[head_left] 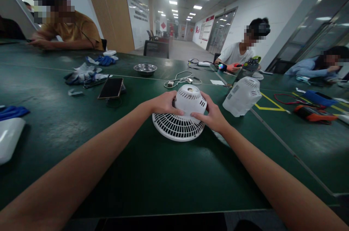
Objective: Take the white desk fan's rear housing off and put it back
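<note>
A white fan head (191,102) lies grille-down on the green table (174,172), its rounded, slotted motor housing facing up. Its round grille (178,128) spreads out beneath the housing. My left hand (167,103) grips the housing from the left side, thumb across its front. From the right, my right hand (214,114) wraps round the same housing, its thumb close to the left one. The far fingers of both hands are partly hidden behind the housing. Right of my hands stands a translucent white plastic part (242,96) with slots near its top.
Behind the fan lie a white cable (182,80) and a metal bowl (145,69). Leftward are a phone (111,88), gloves (84,74) and a white plastic piece (11,140). An orange multimeter (315,114) lies right. Several people sit around the table.
</note>
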The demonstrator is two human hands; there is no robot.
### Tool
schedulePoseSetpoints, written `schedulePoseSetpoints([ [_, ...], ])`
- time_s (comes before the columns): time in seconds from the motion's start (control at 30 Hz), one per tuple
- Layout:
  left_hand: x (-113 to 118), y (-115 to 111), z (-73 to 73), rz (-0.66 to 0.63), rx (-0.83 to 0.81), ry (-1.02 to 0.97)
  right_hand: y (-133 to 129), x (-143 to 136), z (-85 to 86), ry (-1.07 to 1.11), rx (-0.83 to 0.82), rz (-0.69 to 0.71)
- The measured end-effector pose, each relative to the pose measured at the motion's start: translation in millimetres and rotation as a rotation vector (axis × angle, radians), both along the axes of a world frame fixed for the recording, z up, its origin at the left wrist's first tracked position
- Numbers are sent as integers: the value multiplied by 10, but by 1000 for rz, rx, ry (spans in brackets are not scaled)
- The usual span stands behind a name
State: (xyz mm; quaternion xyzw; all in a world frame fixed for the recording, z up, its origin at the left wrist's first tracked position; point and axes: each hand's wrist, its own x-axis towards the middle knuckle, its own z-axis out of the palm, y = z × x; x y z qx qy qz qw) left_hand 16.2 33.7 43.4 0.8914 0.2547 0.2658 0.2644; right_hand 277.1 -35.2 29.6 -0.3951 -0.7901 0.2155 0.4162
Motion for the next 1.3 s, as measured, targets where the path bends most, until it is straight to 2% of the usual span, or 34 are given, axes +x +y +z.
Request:
schedulePoseSetpoints([
  [0.33, 11, -26, 34, 26, 45, 69, -15, -30, -9, -73, 68, -71],
  [0.53, 70, -28, -28, 97, 150, 9, 19, 67, 40, -232, 196, -161],
  [0.67, 171, -80, -134, 15, 109, -83, -27, 141, 82, -213, 73, -110],
  [0.8, 246, -139, -202, 5, 101, -134, -55, 158, 85, -182, 1, -21],
  [1.07, 314, -233, -152, 87, 149, -170, -81, 135, 93, -117, -52, 34],
  [1.3, 309, -240, -159, 92, 147, -175, -111, 133, 165, -126, -115, 52],
])
